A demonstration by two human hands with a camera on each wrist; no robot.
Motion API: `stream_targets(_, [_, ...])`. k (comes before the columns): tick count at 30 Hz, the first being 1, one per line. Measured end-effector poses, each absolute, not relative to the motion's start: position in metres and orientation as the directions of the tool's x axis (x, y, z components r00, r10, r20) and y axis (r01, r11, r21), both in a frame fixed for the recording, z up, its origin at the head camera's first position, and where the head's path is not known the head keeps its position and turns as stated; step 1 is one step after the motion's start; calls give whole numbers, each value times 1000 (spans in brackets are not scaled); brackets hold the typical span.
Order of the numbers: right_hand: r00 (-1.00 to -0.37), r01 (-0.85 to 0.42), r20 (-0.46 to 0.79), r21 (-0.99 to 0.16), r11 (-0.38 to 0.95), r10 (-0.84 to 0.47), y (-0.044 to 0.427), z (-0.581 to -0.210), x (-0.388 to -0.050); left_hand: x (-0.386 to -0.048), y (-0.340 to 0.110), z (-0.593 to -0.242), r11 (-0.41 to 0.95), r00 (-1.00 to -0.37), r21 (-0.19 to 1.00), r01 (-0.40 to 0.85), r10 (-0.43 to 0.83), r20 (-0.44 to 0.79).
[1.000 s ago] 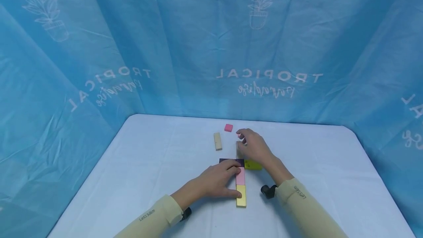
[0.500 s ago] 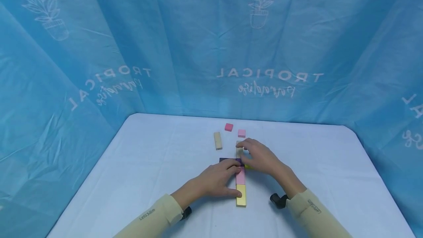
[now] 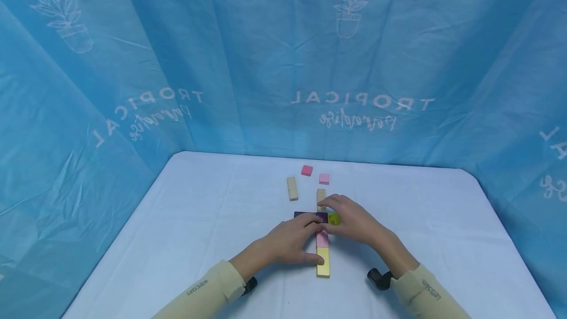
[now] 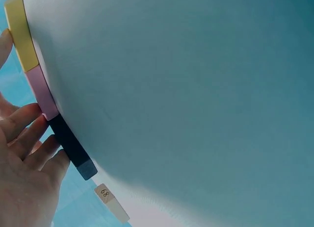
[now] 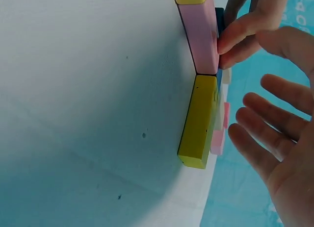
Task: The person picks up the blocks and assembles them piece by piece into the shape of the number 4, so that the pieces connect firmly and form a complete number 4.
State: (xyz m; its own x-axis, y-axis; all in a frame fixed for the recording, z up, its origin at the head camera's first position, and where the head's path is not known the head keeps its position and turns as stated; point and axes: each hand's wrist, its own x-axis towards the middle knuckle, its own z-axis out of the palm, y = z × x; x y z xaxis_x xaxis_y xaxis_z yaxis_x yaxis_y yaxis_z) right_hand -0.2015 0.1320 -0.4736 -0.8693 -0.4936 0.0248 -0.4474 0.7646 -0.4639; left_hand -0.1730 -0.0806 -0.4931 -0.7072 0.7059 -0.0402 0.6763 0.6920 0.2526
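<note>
A: Where do we find the left hand (image 3: 290, 241)?

B: We have it at the left of the blocks, its thumb spread wide of its fingers. The thumb touches the yellow block (image 3: 323, 270), and the fingertips rest on the dark bar (image 4: 71, 141) and the far end of the pink block (image 3: 322, 240)

A: And the right hand (image 3: 354, 219), do we see it clamped on anything?

B: No, its fingers stand loosely bent and apart. In the head view the index tip overlaps a pale block (image 3: 321, 195) and the thumb tip shows over the pink block; whether they touch, we cannot tell

A: How do we read the layout?

B: Yellow at the near end, pink beyond it, end to end. The dark bar runs crosswise past the pink, the yellow-green block (image 5: 197, 120) carries on from it to the right, and the pale block points away beyond the bar

A: What else do we see on the white table (image 3: 212, 210)?

B: A second wooden block (image 3: 292, 189) farther left, and at the back a red block (image 3: 307, 171) and a small pink square (image 3: 324, 179), apart from both hands
</note>
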Motion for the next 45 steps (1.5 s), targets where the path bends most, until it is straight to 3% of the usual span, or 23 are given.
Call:
stream_targets(11, [-838, -465, -62, -442, 767, -543, 129, -477, -191, -176, -82, -497, 659, -679, 257, 707, 734, -15])
stream_targets(24, [-850, -482, -61, -313, 819, -523, 118, -472, -183, -175, -81, -496, 674, -693, 266, 690, 720, -26])
stream_targets(45, [-851, -475, -67, -326, 817, -521, 109, -473, -180, -173, -81, -492, 680, -698, 262, 685, 715, -32])
